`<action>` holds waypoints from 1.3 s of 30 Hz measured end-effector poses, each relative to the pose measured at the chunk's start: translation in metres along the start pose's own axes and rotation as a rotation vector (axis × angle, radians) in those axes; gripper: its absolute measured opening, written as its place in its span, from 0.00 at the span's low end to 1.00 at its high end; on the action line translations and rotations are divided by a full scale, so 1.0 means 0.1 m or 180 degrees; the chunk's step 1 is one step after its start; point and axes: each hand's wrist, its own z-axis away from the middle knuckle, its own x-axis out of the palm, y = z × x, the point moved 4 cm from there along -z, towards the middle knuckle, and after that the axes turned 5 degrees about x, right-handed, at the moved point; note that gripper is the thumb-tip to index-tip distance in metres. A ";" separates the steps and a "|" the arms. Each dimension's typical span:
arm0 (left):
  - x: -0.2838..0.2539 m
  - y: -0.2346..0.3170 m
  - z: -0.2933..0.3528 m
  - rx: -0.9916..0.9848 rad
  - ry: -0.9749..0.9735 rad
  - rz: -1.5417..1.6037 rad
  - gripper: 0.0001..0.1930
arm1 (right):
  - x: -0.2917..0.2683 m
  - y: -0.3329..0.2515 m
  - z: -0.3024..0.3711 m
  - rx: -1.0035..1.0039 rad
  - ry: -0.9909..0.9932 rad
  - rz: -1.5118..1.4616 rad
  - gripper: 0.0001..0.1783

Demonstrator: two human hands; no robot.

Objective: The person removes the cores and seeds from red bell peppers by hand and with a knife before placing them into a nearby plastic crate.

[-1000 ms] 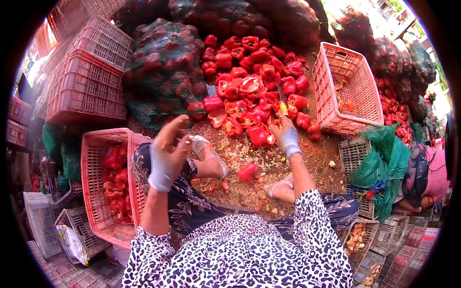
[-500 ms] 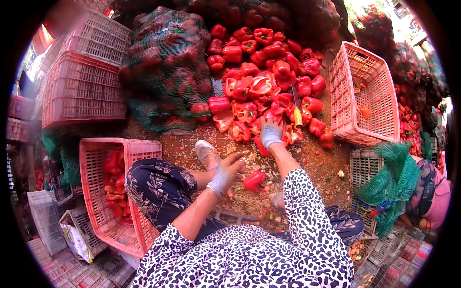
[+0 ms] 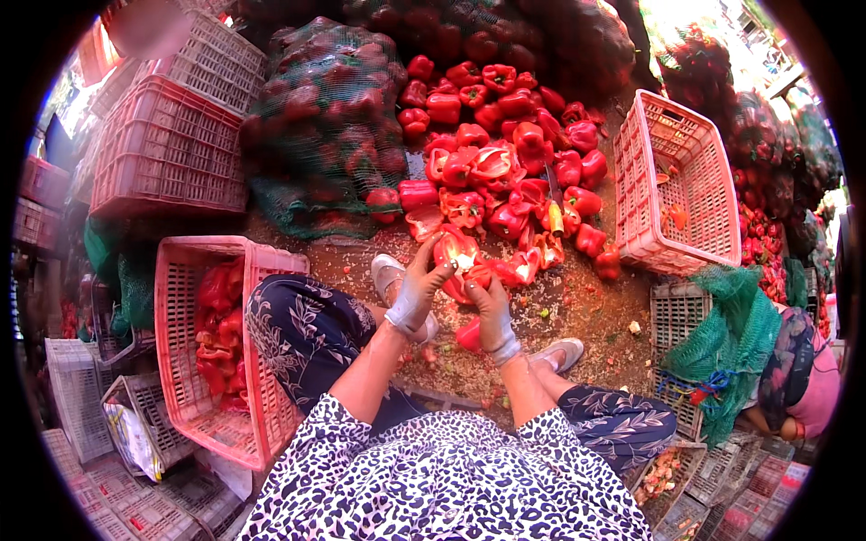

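Pepper halves (image 3: 458,255), red and cut open, sit between both gloved hands just above the dirt floor (image 3: 577,307), in front of the person's knees. The left hand (image 3: 417,293) clasps the pale-cored piece from the left, fingers curled onto it; the right hand (image 3: 492,311) closes on the red flesh beside it (how much of it lies under the palm cannot be told). Just beyond them spreads a heap of red peppers (image 3: 492,153), with a knife (image 3: 556,209) lying among them. A pink crate (image 3: 194,347) holding cut red pieces stands at the left knee, and an almost bare pink crate (image 3: 681,185) leans at the right. Net sacks of peppers (image 3: 320,117) are piled behind the heap, near stacked crates (image 3: 167,135).
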 end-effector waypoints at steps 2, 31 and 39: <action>-0.09 -0.04 -0.01 0.0045 0.0040 0.0267 0.29 | 0.07 0.03 0.12 -0.0136 -0.0090 0.0585 0.20; 0.09 0.13 0.29 0.0065 0.0356 0.0018 0.12 | 0.48 -0.68 0.55 -0.1145 0.0653 0.2892 0.24; 0.20 0.26 0.41 0.0726 0.0383 -0.1166 0.13 | 0.49 -0.67 0.53 -0.1661 0.0792 0.4032 0.18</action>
